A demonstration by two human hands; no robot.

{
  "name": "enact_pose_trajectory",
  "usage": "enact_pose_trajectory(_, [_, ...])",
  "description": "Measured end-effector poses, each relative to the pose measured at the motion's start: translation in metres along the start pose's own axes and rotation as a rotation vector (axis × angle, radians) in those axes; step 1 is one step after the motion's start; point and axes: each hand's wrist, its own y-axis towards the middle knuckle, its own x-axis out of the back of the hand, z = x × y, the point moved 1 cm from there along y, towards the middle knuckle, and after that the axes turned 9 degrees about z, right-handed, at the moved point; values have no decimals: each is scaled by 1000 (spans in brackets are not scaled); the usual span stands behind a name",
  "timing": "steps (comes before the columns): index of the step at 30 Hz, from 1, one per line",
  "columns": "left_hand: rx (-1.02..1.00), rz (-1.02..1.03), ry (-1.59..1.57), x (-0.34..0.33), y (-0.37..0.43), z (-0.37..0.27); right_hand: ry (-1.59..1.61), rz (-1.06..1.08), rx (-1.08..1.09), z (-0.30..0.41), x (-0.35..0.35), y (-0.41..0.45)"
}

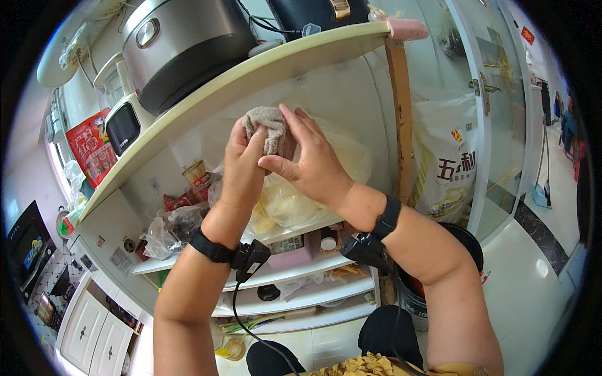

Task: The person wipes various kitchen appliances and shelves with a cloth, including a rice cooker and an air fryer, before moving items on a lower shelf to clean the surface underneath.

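Observation:
A crumpled grey-brown cloth [273, 128] is bunched up between my two hands, in front of an open shelf unit. My left hand [247, 155] grips it from the left, with the thumb pressed on its front. My right hand [312, 157] lies against its right side, palm turned towards it and fingers extended, the thumb near my left hand. Behind and below the hands, a translucent plastic bag [294, 204] with yellowish contents rests on the shelf.
The cream shelf top [225, 84] carries a large silver-and-black cooker [183, 51], a white appliance [127, 122] and a red packet [92, 146]. Plastic bags [171, 230] lie at the shelf's left. A black bin [414, 296], a white sack [444, 160] and a glass door [498, 117] are at right.

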Motion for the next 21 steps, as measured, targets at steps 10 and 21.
enact_pose_trajectory(10, [174,303,891,11,-47,45,574,-252,-449,-113,14,38])
enact_pose_trajectory(21, [78,338,1350,11,-99,87,-298,-280,-203,-267,-32,122])
